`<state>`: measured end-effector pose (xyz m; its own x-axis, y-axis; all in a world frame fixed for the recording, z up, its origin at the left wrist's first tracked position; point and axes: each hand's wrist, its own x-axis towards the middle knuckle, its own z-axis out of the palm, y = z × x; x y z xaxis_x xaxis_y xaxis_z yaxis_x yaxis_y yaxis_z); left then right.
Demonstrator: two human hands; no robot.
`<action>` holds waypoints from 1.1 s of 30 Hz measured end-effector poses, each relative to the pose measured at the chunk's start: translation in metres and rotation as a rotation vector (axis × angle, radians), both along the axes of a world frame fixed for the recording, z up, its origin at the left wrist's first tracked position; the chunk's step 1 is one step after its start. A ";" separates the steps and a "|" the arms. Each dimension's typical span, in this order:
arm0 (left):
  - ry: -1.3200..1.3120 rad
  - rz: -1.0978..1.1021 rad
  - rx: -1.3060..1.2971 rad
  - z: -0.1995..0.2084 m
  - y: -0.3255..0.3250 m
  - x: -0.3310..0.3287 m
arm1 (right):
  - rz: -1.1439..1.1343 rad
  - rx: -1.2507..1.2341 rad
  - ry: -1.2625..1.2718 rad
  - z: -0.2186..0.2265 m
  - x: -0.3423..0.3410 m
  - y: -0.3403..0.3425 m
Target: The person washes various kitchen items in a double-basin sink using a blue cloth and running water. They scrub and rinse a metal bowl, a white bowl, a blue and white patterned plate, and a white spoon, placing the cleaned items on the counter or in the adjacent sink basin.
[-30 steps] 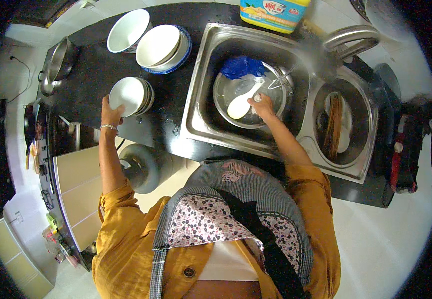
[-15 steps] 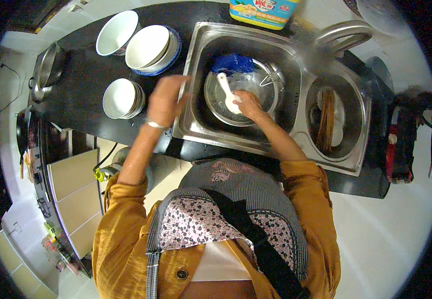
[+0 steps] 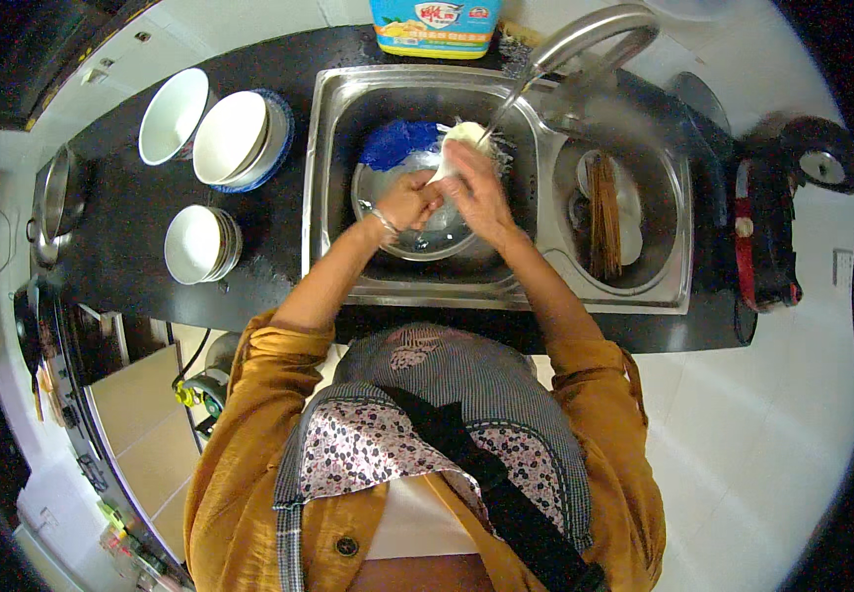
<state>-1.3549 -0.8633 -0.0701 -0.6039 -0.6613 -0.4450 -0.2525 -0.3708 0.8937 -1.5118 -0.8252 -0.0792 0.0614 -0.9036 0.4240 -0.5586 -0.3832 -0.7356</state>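
Note:
Over the left basin of the steel sink (image 3: 319,178), my left hand (image 3: 409,201) is closed round the handle of a white spoon (image 3: 467,134). My right hand (image 3: 478,185) is closed against the spoon just below its broad head, fingers along it. Water from the curved tap (image 3: 585,35) runs down at the spoon's head and splashes. Below my hands sits a round bowl (image 3: 430,255) with water in it, which my hands partly cover. A blue cloth-like piece (image 3: 395,145) lies at its far left side.
Brown chopsticks (image 3: 603,212) and white dishes (image 3: 630,237) lie in the right basin. To the left stand a large bowl (image 3: 173,116), bowls on a blue-rimmed plate (image 3: 230,138) and a bowl stack (image 3: 193,245). A yellow-blue container (image 3: 434,30) is behind the sink.
The spoon has risen out of the bowl to under the tap. My left hand has come from over the counter onto its handle. My right hand has moved away from me with it.

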 end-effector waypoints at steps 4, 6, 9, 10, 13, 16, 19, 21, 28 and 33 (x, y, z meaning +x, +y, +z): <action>0.151 -0.044 0.015 0.016 0.023 -0.031 | -0.238 0.162 0.119 -0.032 -0.052 -0.022; 0.256 -0.045 0.010 0.009 0.025 -0.034 | -0.273 0.086 0.139 -0.024 -0.048 -0.021; 0.138 0.053 0.009 0.004 0.014 -0.031 | -0.096 0.118 -0.003 -0.017 -0.006 -0.002; 0.140 0.000 0.026 0.008 0.015 -0.026 | -0.104 0.096 0.054 -0.017 -0.012 -0.004; 0.167 -0.133 0.016 0.020 0.023 -0.026 | -0.388 0.161 0.338 -0.027 -0.042 -0.027; 0.178 -0.068 0.062 0.015 0.021 -0.025 | -0.339 0.040 0.152 -0.034 -0.028 -0.034; 0.116 -0.029 0.038 0.009 0.018 -0.017 | -0.057 0.002 0.063 -0.011 0.009 -0.016; 0.126 -0.079 0.015 0.009 0.023 -0.013 | -0.210 -0.073 0.159 -0.019 -0.013 -0.034; 0.170 0.001 0.333 0.005 0.024 -0.009 | -0.513 0.162 -0.458 -0.013 -0.050 -0.048; 0.197 0.150 0.500 0.007 0.014 -0.017 | -0.502 -0.114 -0.230 0.018 -0.040 -0.039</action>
<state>-1.3716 -0.8488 -0.0629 -0.6229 -0.4836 -0.6150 -0.0103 -0.7810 0.6245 -1.5519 -0.8644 -0.0609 -0.4700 -0.7457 0.4722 -0.5231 -0.1956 -0.8295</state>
